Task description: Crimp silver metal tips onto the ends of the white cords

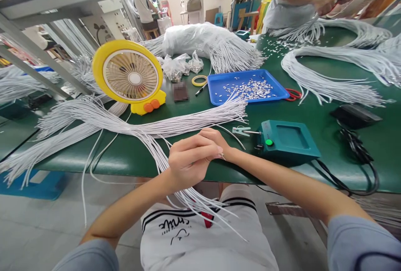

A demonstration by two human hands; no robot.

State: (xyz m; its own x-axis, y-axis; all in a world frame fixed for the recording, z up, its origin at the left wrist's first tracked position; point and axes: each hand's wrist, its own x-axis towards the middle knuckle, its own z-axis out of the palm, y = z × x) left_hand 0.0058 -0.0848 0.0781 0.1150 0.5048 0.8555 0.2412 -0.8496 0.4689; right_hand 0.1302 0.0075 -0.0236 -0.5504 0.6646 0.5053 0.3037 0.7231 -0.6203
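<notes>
My left hand [189, 160] is closed, thumb and forefinger pinched together above the front edge of the green table. A tiny shiny tip [222, 155] shows at those fingertips; too small to name. Close behind it, my right hand [216, 137] is curled, its fingers partly covered by the left, so its grasp is hidden. White wires [153, 149] run from a bundle on the table, pass beneath my left hand and wrist, and hang over my lap. To the right stands a teal device [288, 139] with a green button and a small pale clip [241, 131] on its side.
A blue tray [217, 83] holds many small whitish pieces. Red-handled scissors [293, 94] lie beside it. A yellow fan [128, 72] stands left, yellow tape [199, 80] behind. More wire bundles [332, 74] and a black adapter [355, 115] lie right. A co-worker's hand [326, 3] works across the table.
</notes>
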